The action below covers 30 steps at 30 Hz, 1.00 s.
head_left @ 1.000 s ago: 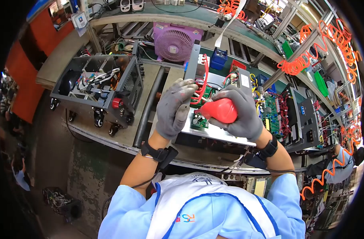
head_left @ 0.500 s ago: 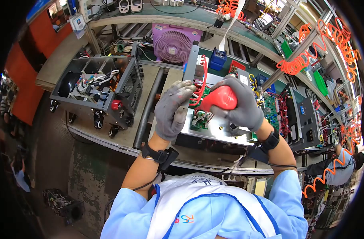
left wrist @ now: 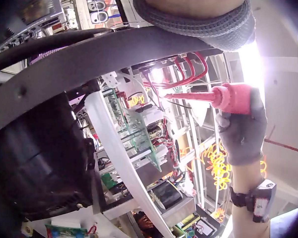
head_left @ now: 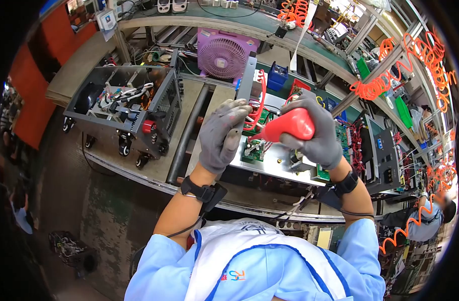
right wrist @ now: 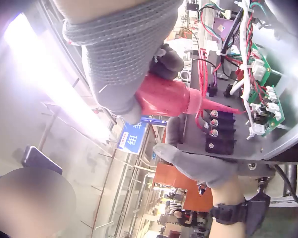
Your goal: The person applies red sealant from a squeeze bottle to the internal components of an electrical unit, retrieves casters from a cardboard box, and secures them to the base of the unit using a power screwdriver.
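My gloved right hand (head_left: 317, 135) grips a red squeeze bottle (head_left: 289, 125) with a long tapered nozzle. In the right wrist view the nozzle (right wrist: 218, 105) reaches past a black terminal block (right wrist: 219, 131) toward a green circuit board (right wrist: 275, 111) with white connectors. Beside the unit's upright dark panel (head_left: 247, 78) is my gloved left hand (head_left: 220, 135), its fingers extended together and holding nothing. Red wires (head_left: 263, 95) loop over the terminal block, just beyond the left fingertips. The unit's bare metal base (head_left: 269, 168) lies below both hands.
An open grey chassis on casters (head_left: 124, 100) stands to the left, past a conveyor roller (head_left: 191, 135). A purple fan (head_left: 221, 55) and a blue bin (head_left: 277, 75) are behind. Orange coiled hoses (head_left: 372, 88) hang at the right, above another open unit (head_left: 385, 145).
My right hand has lifted and tilted the squeeze bottle, so more of its nozzle shows. The left hand has stayed beside the panel. The head view has shifted slightly.
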Tool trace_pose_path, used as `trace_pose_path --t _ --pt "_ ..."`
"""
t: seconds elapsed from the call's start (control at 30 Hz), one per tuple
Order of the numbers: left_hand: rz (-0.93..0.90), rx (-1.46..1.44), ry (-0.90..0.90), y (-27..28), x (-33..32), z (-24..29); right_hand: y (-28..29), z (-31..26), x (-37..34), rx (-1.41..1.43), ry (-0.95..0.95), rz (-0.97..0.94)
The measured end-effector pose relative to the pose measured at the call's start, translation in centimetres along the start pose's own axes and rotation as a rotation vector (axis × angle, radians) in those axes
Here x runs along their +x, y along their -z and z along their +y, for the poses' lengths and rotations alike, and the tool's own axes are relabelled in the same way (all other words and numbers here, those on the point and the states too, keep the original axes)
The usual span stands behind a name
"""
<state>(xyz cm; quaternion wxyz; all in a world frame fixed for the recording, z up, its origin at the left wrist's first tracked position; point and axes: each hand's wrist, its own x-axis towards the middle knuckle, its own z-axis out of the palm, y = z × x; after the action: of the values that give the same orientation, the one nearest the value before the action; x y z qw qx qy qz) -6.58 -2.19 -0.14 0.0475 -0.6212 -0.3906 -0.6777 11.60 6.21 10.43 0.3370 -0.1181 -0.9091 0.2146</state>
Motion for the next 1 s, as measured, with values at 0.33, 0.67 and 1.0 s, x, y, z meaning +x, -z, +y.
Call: trace_pose_path --t 0.33,0.67,1.0 --pt "0.072 0.028 -0.048 -0.3 0.2 -0.1 -1.0 -0.9 -0.7 -0.165 0.290 -0.179" --pt "0.020 -0.016 0.022 -0.2 -0.3 -0.3 -0.5 -0.5 -2.1 -0.176 0.247 -0.014" --pt "0.112 -0.007 -0.013 -0.6 -0.1 -0.3 0.4 -2.1 -5.6 -0.140 0.225 0.034"
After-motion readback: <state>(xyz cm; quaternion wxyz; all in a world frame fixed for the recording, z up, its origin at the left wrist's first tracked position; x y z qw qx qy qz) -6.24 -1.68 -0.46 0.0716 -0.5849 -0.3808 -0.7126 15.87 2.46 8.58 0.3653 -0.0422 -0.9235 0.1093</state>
